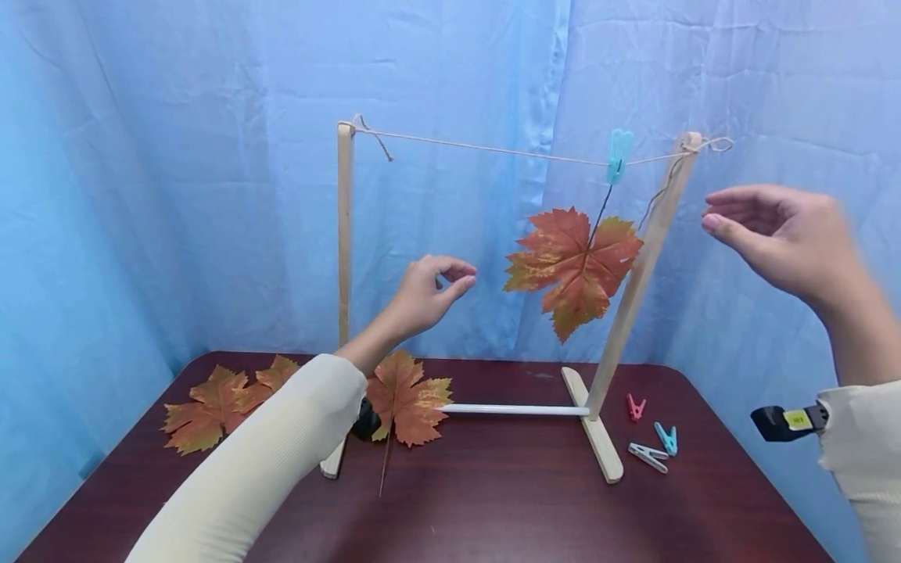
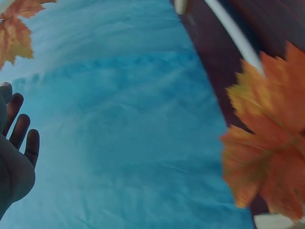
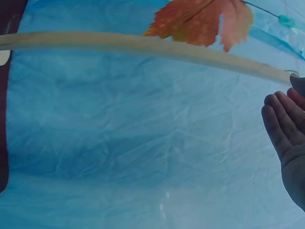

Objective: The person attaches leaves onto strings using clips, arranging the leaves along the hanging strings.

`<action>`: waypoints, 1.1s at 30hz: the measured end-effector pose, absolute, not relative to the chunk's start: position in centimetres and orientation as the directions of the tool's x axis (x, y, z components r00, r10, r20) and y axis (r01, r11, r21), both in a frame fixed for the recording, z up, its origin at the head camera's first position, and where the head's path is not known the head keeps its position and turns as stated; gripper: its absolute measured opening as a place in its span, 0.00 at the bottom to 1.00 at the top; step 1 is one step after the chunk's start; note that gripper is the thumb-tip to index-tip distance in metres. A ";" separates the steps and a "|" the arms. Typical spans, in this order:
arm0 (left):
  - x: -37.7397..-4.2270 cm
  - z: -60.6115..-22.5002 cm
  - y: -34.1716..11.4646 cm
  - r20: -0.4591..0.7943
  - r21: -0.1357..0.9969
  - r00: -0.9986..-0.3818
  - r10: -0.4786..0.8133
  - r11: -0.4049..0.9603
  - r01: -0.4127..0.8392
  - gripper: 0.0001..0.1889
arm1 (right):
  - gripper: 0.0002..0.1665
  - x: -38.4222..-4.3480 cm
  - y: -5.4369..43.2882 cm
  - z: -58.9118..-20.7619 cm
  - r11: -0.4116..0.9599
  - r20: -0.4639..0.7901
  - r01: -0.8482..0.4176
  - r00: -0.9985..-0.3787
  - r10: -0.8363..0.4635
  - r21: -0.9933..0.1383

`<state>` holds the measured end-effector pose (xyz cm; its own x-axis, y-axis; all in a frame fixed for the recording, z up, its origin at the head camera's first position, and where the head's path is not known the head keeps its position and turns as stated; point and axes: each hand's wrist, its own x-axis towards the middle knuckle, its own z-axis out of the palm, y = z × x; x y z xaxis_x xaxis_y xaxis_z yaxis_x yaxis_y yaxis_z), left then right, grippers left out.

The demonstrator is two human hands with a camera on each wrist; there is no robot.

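An orange-red maple leaf hangs by its stem from a string, held there by a light-blue clothespin. My left hand is in the air left of that leaf, fingers loosely bent, with nothing in it. In the left wrist view the left hand shows at the left edge, apart from the leaf above it. To the right of the frame's right post, my right hand hovers with relaxed fingers and holds nothing. The right wrist view shows the right hand close to the post's top end.
Another leaf lies by the frame's white crossbar. More leaves lie on the table's left side, partly behind my left sleeve. Right of the wooden foot are pink, blue and grey clothespins.
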<state>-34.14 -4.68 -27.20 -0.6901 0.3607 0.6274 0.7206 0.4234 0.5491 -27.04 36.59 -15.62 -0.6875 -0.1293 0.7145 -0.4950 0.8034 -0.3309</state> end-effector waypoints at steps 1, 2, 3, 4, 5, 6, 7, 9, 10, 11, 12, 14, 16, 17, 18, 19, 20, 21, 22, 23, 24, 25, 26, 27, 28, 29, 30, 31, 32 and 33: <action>-34.0 -27.7 -5.0 0.615 0.546 -0.693 0.376 0.432 0.718 0.12 | 0.22 -27.1 36.9 -16.2 0.810 0.711 -0.488 -0.691 -0.131 -0.326; -34.0 -28.2 -5.3 0.605 0.539 -0.693 0.391 0.440 0.718 0.12 | 0.21 -27.1 37.2 -16.8 0.816 0.706 -0.481 -0.696 -0.131 -0.322; -33.9 -28.7 -5.6 0.592 0.537 -0.697 0.406 0.446 0.716 0.12 | 0.21 -27.1 37.5 -17.3 0.824 0.700 -0.470 -0.702 -0.133 -0.316; -33.8 -29.2 -5.9 0.581 0.531 -0.696 0.422 0.453 0.717 0.11 | 0.21 -27.1 37.8 -17.9 0.828 0.698 -0.467 -0.703 -0.134 -0.311; -33.7 -29.8 -6.2 0.570 0.523 -0.695 0.438 0.459 0.718 0.11 | 0.20 -27.1 38.0 -18.5 0.833 0.694 -0.460 -0.708 -0.134 -0.308; -33.6 -30.3 -6.5 0.557 0.516 -0.696 0.453 0.469 0.717 0.12 | 0.20 -27.2 38.3 -19.1 0.837 0.687 -0.451 -0.715 -0.131 -0.309; -33.5 -30.8 -6.8 0.542 0.512 -0.699 0.467 0.476 0.715 0.12 | 0.19 -27.3 38.6 -19.7 0.840 0.681 -0.445 -0.721 -0.130 -0.310; -33.2 -31.7 -7.3 0.504 0.516 -0.711 0.491 0.489 0.704 0.12 | 0.19 -27.4 39.1 -20.9 0.846 0.668 -0.435 -0.732 -0.133 -0.309; -33.1 -32.2 -7.6 0.488 0.513 -0.714 0.502 0.497 0.700 0.12 | 0.18 -27.4 39.3 -21.5 0.847 0.659 -0.430 -0.740 -0.132 -0.313; -33.0 -32.7 -7.9 0.468 0.512 -0.721 0.511 0.509 0.692 0.12 | 0.18 -27.4 39.6 -22.1 0.849 0.649 -0.423 -0.749 -0.132 -0.316; -32.8 -33.2 -8.1 0.449 0.511 -0.727 0.519 0.518 0.686 0.12 | 0.18 -27.4 39.8 -22.8 0.849 0.639 -0.421 -0.758 -0.135 -0.319; -32.6 -34.1 -8.7 0.420 0.511 -0.732 0.536 0.527 0.679 0.11 | 0.18 -27.4 40.1 -24.0 0.849 0.618 -0.418 -0.773 -0.145 -0.323; -32.5 -35.1 -9.3 0.392 0.516 -0.737 0.550 0.532 0.671 0.11 | 0.18 -27.4 40.4 -25.3 0.852 0.594 -0.407 -0.791 -0.148 -0.329; -32.4 -35.5 -9.6 0.378 0.518 -0.738 0.559 0.533 0.669 0.11 | 0.18 -27.4 40.6 -25.9 0.853 0.583 -0.403 -0.799 -0.151 -0.331; -32.3 -35.9 -9.9 0.364 0.519 -0.738 0.568 0.535 0.667 0.11 | 0.18 -27.5 40.7 -26.6 0.855 0.573 -0.399 -0.805 -0.154 -0.331; -32.1 -36.4 -10.3 0.350 0.520 -0.737 0.578 0.534 0.666 0.11 | 0.18 -27.6 40.8 -27.3 0.857 0.563 -0.394 -0.812 -0.155 -0.332; -32.0 -36.7 -10.6 0.336 0.516 -0.735 0.589 0.537 0.667 0.10 | 0.18 -27.7 41.0 -28.1 0.857 0.552 -0.394 -0.818 -0.162 -0.331; -31.9 -37.1 -11.0 0.325 0.509 -0.730 0.601 0.540 0.670 0.10 | 0.18 -27.8 41.1 -28.8 0.856 0.540 -0.395 -0.824 -0.170 -0.334; -31.8 -37.5 -11.4 0.317 0.501 -0.723 0.614 0.539 0.677 0.10 | 0.18 -27.9 41.3 -29.6 0.855 0.530 -0.397 -0.829 -0.178 -0.333; -31.6 -37.8 -11.7 0.306 0.493 -0.716 0.628 0.539 0.683 0.09 | 0.18 -28.0 41.5 -30.3 0.854 0.519 -0.398 -0.834 -0.185 -0.335; -31.5 -38.1 -12.1 0.296 0.482 -0.707 0.643 0.539 0.691 0.09 | 0.19 -28.1 41.7 -31.1 0.853 0.510 -0.400 -0.838 -0.191 -0.337; -31.3 -38.4 -12.4 0.288 0.470 -0.694 0.659 0.534 0.702 0.09 | 0.19 -28.2 42.0 -31.8 0.852 0.501 -0.400 -0.843 -0.197 -0.338; -31.2 -38.6 -12.7 0.279 0.457 -0.683 0.675 0.532 0.713 0.08 | 0.19 -28.3 42.2 -32.5 0.849 0.489 -0.403 -0.848 -0.205 -0.342; -31.0 -38.8 -13.0 0.269 0.446 -0.671 0.691 0.528 0.723 0.08 | 0.19 -28.4 42.5 -33.2 0.850 0.477 -0.400 -0.854 -0.209 -0.344; -30.8 -39.0 -13.4 0.259 0.433 -0.661 0.705 0.526 0.732 0.08 | 0.19 -28.5 42.7 -33.8 0.851 0.470 -0.398 -0.857 -0.213 -0.341; -30.7 -39.1 -13.7 0.250 0.410 -0.650 0.718 0.529 0.743 0.08 | 0.18 -28.6 43.0 -34.5 0.852 0.459 -0.396 -0.862 -0.215 -0.344; -30.5 -39.2 -14.0 0.245 0.385 -0.637 0.731 0.530 0.756 0.08 | 0.18 -28.8 43.3 -35.3 0.852 0.452 -0.398 -0.864 -0.223 -0.341; -30.3 -39.3 -14.3 0.237 0.361 -0.627 0.742 0.531 0.766 0.07 | 0.17 -29.0 43.6 -36.0 0.853 0.443 -0.399 -0.866 -0.231 -0.336; -30.1 -39.3 -14.5 0.230 0.333 -0.616 0.754 0.534 0.777 0.07 | 0.16 -29.1 43.8 -36.7 0.854 0.432 -0.401 -0.869 -0.240 -0.333; -29.9 -39.4 -14.8 0.224 0.299 -0.604 0.765 0.536 0.790 0.07 | 0.15 -29.3 44.0 -37.4 0.855 0.428 -0.403 -0.869 -0.246 -0.326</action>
